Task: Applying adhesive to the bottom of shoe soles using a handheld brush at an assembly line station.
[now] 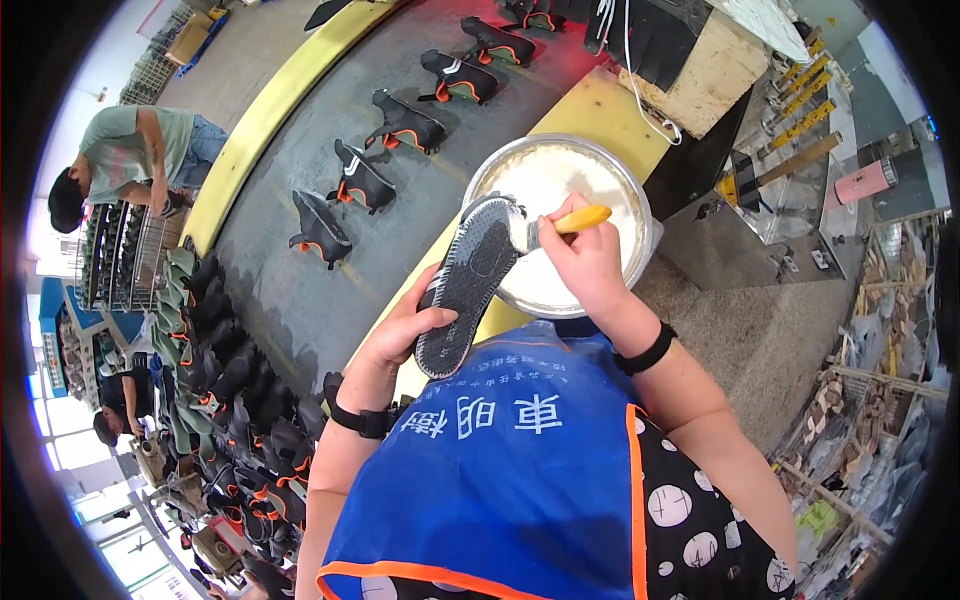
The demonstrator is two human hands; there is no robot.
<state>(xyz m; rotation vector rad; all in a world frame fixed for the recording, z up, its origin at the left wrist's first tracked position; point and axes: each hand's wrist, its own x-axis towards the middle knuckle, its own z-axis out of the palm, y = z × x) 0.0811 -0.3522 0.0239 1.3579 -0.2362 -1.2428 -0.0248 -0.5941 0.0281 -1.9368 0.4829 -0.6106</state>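
My left hand grips a black shoe upper by its side, with the thumb on its edge. The upper's bottom faces up, showing a dark insole bordered by white stitching. Between the fingers of my right hand is a brush with a yellow handle. Its bristles touch the toe end of the upper, where a little white stuff shows. Just beneath both lies a round metal basin holding a white, creamy substance.
Across a yellow ledge runs a dark conveyor belt carrying several black uppers with orange trim. More uppers are heaped at the left. Another person stands beyond the belt. Metal machinery stands at the right.
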